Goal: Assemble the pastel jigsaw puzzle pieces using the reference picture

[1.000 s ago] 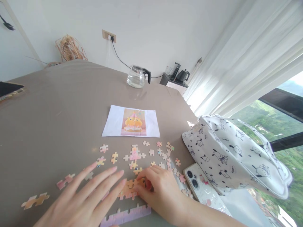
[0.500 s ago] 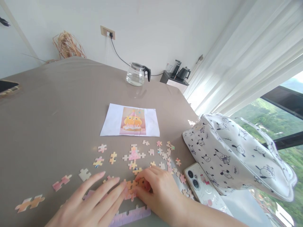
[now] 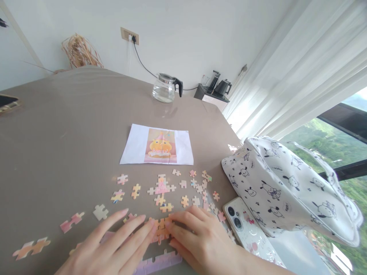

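Touches orange block (image 3: 161, 229) from both sides, with left hand (image 3: 107, 246) spread open and right hand (image 3: 202, 233) bent, cannot tell if gripping, beyond crosswise purple strip (image 3: 161, 261).

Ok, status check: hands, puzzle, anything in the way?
Left fingers and right fingers at opposite sides of orange puzzle section. Section partly hidden by fingers. Purple strip close, on the near side.

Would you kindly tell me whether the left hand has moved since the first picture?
Yes: the left hand has shifted right, judged against the pale loose puzzle piece, which now lies left of its index finger.
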`<state>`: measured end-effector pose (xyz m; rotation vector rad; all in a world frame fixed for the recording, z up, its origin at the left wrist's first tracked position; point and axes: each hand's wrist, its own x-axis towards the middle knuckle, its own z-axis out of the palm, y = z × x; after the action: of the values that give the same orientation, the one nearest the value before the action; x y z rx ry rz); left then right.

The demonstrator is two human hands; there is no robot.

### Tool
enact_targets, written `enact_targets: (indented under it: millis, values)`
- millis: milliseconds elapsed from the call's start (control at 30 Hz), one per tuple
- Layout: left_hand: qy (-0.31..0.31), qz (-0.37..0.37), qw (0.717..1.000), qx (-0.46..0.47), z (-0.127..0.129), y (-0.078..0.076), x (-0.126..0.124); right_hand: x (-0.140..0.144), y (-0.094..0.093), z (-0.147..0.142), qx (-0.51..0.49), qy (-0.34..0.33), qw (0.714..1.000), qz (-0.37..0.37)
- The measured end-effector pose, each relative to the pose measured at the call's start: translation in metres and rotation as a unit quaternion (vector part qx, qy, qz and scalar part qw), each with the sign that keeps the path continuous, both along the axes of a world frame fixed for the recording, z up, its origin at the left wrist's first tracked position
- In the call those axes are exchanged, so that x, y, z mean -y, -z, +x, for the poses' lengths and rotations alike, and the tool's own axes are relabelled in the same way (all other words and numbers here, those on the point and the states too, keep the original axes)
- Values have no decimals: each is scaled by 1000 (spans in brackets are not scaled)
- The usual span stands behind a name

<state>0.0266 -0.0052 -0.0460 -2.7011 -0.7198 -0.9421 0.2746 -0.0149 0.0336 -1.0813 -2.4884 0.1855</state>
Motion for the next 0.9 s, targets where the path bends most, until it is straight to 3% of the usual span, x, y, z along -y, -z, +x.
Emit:
enact_targets:
  millis: [400,733,900]
  values:
    - [8,9,1000,-13,1,-4,-2,-1,10,-1,-10,5,1000,-8]
    - [23,-29,999,-5,-2,13,0,0,12,-4,5,21,1000,13]
    - [29,-45,999,-10,1,10,-2,1,13,-7,24,25,999,12]
